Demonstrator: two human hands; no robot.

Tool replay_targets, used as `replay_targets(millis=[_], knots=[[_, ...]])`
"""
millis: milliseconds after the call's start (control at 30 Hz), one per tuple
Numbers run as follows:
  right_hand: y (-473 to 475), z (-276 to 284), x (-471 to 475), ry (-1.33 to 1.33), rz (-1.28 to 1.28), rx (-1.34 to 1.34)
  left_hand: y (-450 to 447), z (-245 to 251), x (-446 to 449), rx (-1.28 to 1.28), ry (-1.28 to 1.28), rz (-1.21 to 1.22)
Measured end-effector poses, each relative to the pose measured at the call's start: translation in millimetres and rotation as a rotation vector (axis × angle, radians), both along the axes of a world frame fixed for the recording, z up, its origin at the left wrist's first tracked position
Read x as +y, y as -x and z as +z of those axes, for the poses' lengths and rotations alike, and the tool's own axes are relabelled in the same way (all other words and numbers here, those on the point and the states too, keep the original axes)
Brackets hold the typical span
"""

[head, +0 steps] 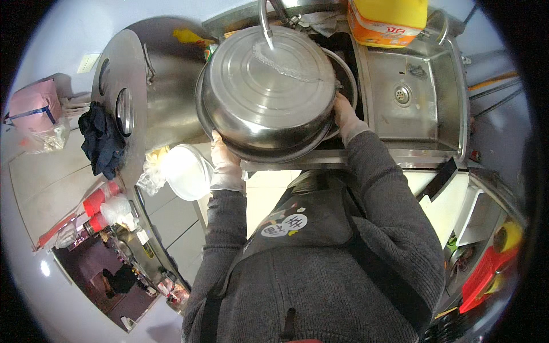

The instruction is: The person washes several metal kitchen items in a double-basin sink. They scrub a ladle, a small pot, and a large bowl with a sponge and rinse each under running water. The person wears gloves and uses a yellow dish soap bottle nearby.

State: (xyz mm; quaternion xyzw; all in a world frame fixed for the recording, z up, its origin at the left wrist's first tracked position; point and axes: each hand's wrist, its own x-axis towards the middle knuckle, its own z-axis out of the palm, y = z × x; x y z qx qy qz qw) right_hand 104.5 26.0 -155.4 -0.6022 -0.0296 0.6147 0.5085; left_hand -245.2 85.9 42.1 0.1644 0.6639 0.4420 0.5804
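A large stainless steel basin [274, 98] is held bottom up over the left sink, under the metal faucet [266, 30]. Water from the spout lands on its flat base and spreads there. My left hand [224, 158], in a pale glove, grips the rim at the lower left. On the right side, my right hand [346, 112], gloved too, holds the basin's edge. Both hands' fingers are partly hidden by the basin. Behind its right side shows the rim of another round metal vessel [352, 77] in the sink.
The right sink basin [403, 115] has a drain. A yellow and orange jug [388, 25] stands behind it. At left are a large metal drum [171, 85], a dark cloth [102, 139] and a white round container [186, 171]. A cleaver-like dark blade [438, 179] lies at right.
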Motion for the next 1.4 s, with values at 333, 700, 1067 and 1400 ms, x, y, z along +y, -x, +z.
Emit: replay_targets(millis=[333, 700, 1067, 1400], knots=[[-81.9, 40.1, -57.9, -0.322, -0.161, -0.362, -33.8, -59.5, -46.2, -0.302, 0.160, -0.181], [-119.8, 77.3, -35.9, -0.355, -0.183, -0.659, -51.3, -142.4, -0.3, -0.563, 0.226, -0.405], [-113.6, 5.9, -23.3, -0.165, 0.107, -0.783, -18.4, -135.8, -1.4, -0.002, 0.047, -0.424], [-61.9, 4.6, 3.7, -0.196, 0.191, -0.409, -2.6, -61.9, -4.9, -0.129, 0.043, 0.040]])
